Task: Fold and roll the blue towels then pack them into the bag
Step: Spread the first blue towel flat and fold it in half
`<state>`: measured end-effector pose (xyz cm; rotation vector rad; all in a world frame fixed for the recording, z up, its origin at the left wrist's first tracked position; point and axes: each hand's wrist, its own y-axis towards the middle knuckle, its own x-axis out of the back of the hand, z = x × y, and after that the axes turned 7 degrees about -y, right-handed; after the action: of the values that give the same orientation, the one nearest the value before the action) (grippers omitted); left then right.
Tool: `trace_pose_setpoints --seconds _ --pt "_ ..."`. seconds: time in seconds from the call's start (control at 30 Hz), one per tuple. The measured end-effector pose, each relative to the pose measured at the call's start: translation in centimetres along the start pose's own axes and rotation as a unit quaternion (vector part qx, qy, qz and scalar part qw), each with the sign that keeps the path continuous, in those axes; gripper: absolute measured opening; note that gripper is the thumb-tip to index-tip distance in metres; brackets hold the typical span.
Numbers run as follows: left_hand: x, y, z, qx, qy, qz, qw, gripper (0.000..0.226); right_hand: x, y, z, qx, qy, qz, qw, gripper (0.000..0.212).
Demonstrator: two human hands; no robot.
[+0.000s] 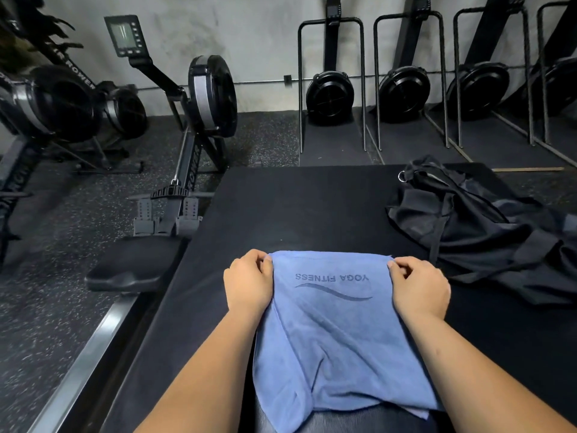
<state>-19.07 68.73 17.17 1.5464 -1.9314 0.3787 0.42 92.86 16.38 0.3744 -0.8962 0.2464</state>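
While your left hand (248, 281) pinches the far left corner of the blue towel (337, 339), your right hand (418, 285) pinches the far right corner. The fingers of both hands are curled tight on the cloth. The towel lies spread out in front of you on the black mat (296, 207). Its words are upside down to you, and its near end hangs down toward your lap. The black bag (468, 226) lies floppy on the mat off to the right, near your right hand but not touching the towel. I think you are close to the start. This towel is not rolled yet, and I see no rolled towel anywhere. I cannot see inside the bag. So folding, rolling and packing all look left to do. Rowing machines (199, 98) stand on the floor past the mat.
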Motion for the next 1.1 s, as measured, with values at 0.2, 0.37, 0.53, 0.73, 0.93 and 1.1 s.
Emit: trace_pose_setpoints --seconds 0.2,0.37,0.53,0.73,0.93,1.1 --pt "-0.7 0.5 0.6 -0.021 0.008 -0.005 1.0 0.01 -0.7 0.6 -0.1 -0.02 0.01 -0.001 1.0 0.015" --pt "-1.0 0.8 0.7 -0.05 0.118 0.035 0.991 0.031 -0.9 0.3 0.1 0.024 -0.081 0.01 0.996 0.028" --pt "-1.1 0.9 1.2 -0.048 0.079 0.031 0.995 0.016 -0.8 0.1 0.1 0.024 -0.067 0.015 0.997 0.016" --pt "-0.5 0.6 1.1 -0.036 -0.046 0.012 0.998 0.005 -0.6 0.2 -0.4 0.016 0.055 -0.005 0.998 0.005" --pt "1.4 0.7 0.6 0.008 -0.213 0.054 0.976 0.012 1.1 0.8 -0.6 -0.018 0.17 0.065 0.983 0.02" --pt "4.6 0.8 -1.4 -0.031 -0.2 0.085 0.976 0.007 5.0 0.7 0.0 -0.012 0.225 0.085 0.971 0.015"
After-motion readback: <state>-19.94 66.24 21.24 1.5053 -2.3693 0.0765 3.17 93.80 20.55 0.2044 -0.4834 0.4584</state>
